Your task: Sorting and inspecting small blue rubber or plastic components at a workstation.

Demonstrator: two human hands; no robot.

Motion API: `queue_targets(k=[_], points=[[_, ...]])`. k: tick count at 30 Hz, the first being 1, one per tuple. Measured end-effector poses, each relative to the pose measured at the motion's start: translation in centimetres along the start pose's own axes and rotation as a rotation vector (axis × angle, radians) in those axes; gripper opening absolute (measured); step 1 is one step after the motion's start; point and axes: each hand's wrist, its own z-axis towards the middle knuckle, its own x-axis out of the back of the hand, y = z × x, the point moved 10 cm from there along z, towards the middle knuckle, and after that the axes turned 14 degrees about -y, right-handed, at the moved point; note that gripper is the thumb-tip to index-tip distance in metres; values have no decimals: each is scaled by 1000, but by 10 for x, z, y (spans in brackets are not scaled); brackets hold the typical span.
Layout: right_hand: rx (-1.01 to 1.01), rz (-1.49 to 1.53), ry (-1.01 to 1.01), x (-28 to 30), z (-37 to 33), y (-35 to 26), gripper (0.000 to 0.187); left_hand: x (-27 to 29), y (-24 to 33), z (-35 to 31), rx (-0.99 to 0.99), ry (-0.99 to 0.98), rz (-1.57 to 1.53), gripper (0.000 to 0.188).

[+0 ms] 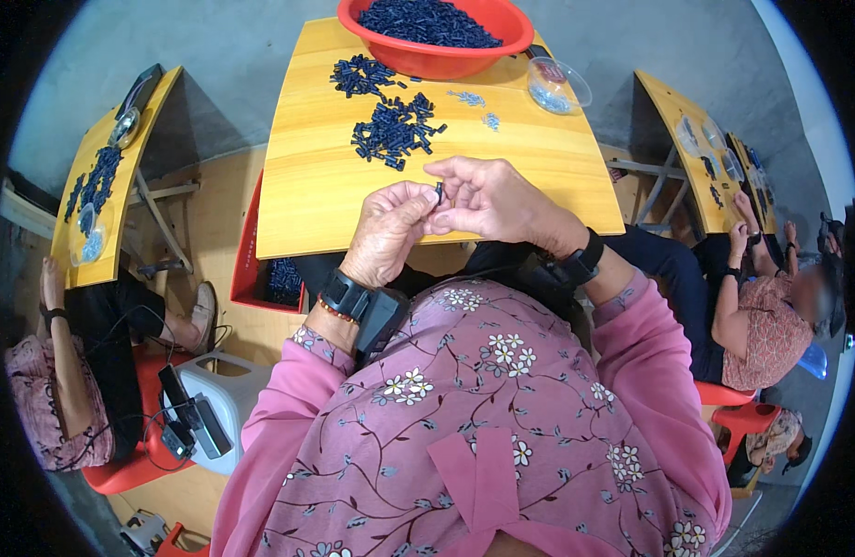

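Note:
Over the near edge of the wooden table [306,195], my left hand [387,232] pinches a small dark tube-like piece [438,188] upright between thumb and fingertips. My right hand [502,200] is close beside it, thumb and index finger apart around the piece; nothing shows in its grip, though some fingertips are hidden. Beyond my hands lies a pile of similar dark pieces [392,130], with a smaller pile [360,76] behind it. Two little heaps of tiny pale parts, one farther [467,98] and one nearer [490,121], sit to their right.
A red basin [427,58] full of dark pieces stands at the table's far edge. Right of it is a clear round tub [550,97] with pale parts. A red crate [244,265] sits on the floor at left. People sit at side tables [121,227] on both sides.

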Motion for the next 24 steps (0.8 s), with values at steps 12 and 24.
queue_targets(k=[12, 24], points=[[-87, 396, 34, 8, 5, 33, 16, -6, -1, 1, 51, -22, -6, 13], [-139, 392, 93, 7, -1, 37, 18, 0, 3, -2, 33, 64, 87, 12]])
